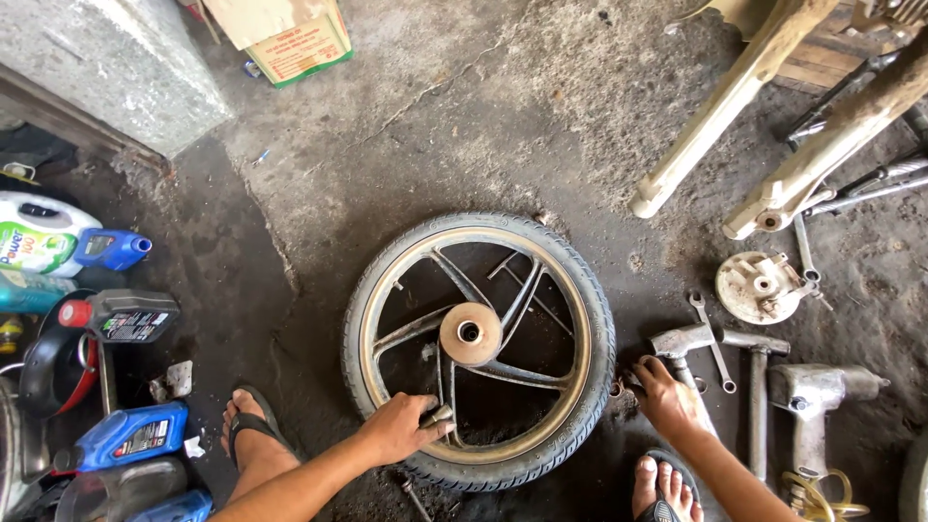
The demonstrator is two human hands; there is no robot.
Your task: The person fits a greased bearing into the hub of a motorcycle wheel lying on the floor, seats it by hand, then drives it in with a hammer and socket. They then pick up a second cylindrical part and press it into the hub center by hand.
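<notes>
A motorcycle wheel [580, 300] with a black tyre and dusty alloy spokes lies flat on the concrete floor, its tan hub [471, 333] facing up. My left hand [401, 427] rests on the near rim and grips a spoke there. My right hand [665, 391] reaches to the right of the tyre, its fingers closing around the head of a metal hammer [681, 341] lying on the floor. Both my feet in black flip-flops [253, 430] sit either side of the wheel's near edge.
A second hammer [755, 387], a spanner [712, 340], a pneumatic tool [812, 396] and a brake plate [759, 286] lie at right. Cream frame tubes [720, 106] angle in at top right. Oil bottles [130, 435] and a detergent jug [43, 237] crowd the left edge.
</notes>
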